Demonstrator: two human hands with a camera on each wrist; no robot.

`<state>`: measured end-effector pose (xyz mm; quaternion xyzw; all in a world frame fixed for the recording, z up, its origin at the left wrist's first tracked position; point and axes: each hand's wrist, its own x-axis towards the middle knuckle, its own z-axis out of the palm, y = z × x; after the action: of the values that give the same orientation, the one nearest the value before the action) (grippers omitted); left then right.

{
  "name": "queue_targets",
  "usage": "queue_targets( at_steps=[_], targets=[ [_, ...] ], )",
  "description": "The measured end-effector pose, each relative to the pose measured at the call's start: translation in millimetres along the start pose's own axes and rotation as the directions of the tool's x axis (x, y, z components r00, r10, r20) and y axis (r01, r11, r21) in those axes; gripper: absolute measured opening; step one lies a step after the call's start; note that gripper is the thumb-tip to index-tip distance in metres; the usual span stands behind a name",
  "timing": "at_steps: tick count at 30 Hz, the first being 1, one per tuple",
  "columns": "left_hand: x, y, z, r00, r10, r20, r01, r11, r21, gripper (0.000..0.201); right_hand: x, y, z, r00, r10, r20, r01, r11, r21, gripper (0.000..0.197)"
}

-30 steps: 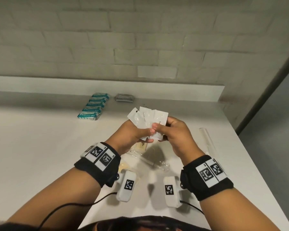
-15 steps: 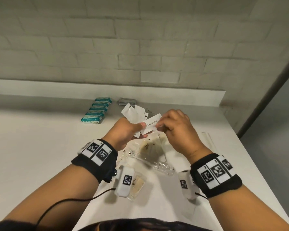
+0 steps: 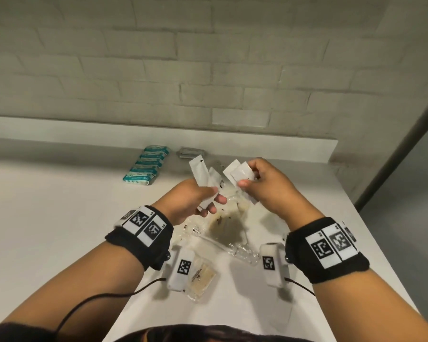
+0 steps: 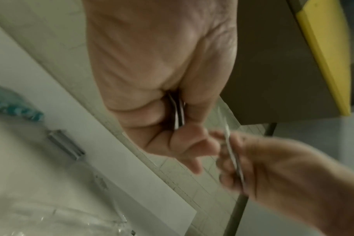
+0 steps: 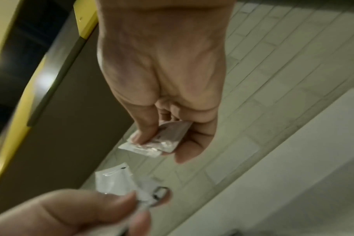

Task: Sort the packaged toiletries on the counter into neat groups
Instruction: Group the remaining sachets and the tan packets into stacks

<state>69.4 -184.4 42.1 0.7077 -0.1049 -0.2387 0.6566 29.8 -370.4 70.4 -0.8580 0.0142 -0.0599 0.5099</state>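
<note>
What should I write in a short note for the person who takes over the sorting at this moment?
Left hand: pinches some flat white paper sachets, fanned upward.
Right hand: pinches more white sachets of the same kind; the hands are apart, above the white counter.
Done: teal wrapped packets lie in a neat row at the back; small grey foil packets are stacked beside them.
Left: set the sachets down as one group; sort the loose clear plastic packets under the hands, including one beige packet near the left wrist.
</note>
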Motion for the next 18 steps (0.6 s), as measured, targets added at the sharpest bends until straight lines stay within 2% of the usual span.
queue_targets(
  at_steps=[2,3,5,6,9,10,12,13,14,16,18],
  targets=[
    [-0.9,2.5,4.3,0.998,0.012,0.069,-0.023,0.986,0.163,0.014,0.4,-12.1,2.6,0.994,-0.055,0.095,0.041,0.988,0.149,0.034],
    [-1.2,3.2,7.8,0.995,0.014,0.103,-0.035,0.977,0.211,0.012,1.6,-17.2,5.9,0.986,-0.074,0.148,0.052,0.988,0.145,0.033],
    [-1.7,3.7,13.0,0.992,0.016,0.129,-0.049,0.967,0.252,0.009,3.6,-23.7,12.9,0.972,-0.075,0.222,0.061,0.996,0.07,0.017],
    [-1.7,3.3,13.7,0.994,0.02,0.11,-0.047,0.966,0.256,0.008,4.8,-23.8,15.3,0.975,-0.075,0.211,0.062,0.996,0.065,0.01],
    [0.9,0.9,6.6,0.998,0.045,-0.046,-0.034,0.977,0.212,0.016,9.4,-18.2,10.8,0.998,-0.054,0.011,0.053,0.994,0.098,0.005],
    [1.7,0.0,2.9,0.992,0.063,-0.113,-0.043,0.984,0.172,0.021,10.5,-15.4,7.0,0.994,-0.068,-0.088,0.073,0.996,0.057,0.003],
    [2.1,-1.4,-1.3,0.979,0.096,-0.181,-0.093,0.995,0.024,0.028,12.3,-9.5,4.1,0.957,-0.181,-0.226,0.15,0.977,-0.148,0.009],
    [2.1,-0.9,-0.8,0.978,0.11,-0.177,-0.125,0.989,-0.08,0.029,11.6,-7.5,6.7,0.932,-0.282,-0.225,0.221,0.939,-0.262,0.008],
    [1.5,1.0,1.1,0.978,0.12,-0.168,-0.153,0.968,-0.199,0.028,9.0,-7.1,10.9,0.9,-0.4,-0.173,0.318,0.874,-0.368,0.002],
    [1.5,5.5,4.5,0.979,0.121,-0.165,-0.178,0.901,-0.396,0.027,4.3,-0.8,21.9,0.807,-0.591,-0.014,0.483,0.673,-0.56,0.013],
    [0.8,9.2,4.7,0.982,0.116,-0.15,-0.172,0.878,-0.447,0.025,1.6,7.1,26.7,0.757,-0.65,0.068,0.525,0.544,-0.654,0.019]
  ],
)
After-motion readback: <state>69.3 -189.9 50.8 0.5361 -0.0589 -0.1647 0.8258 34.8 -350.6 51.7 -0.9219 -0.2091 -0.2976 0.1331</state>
